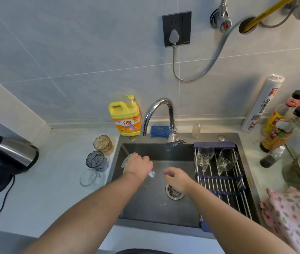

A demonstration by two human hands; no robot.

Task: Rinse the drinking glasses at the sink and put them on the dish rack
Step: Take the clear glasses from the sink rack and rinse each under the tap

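Above the sink point(145, 209), left hand point(138, 167) fingers point(144, 158) clasp a glass point(126, 160).

Both bare forearms reach forward side by side. The left hand point(139, 166), knuckles up, curls its fingers round a clear glass point(126, 161); the right hand point(177, 178) hangs just beside it, fingers loosely bent, holding nothing.

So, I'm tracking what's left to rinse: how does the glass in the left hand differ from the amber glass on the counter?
The clear glass is untinted; the amber glass is tinted and patterned. The clear glass lies tilted over the sink, gripped by the left hand; the amber glass stands upright on the counter, untouched. Neither is on the dish rack yet.
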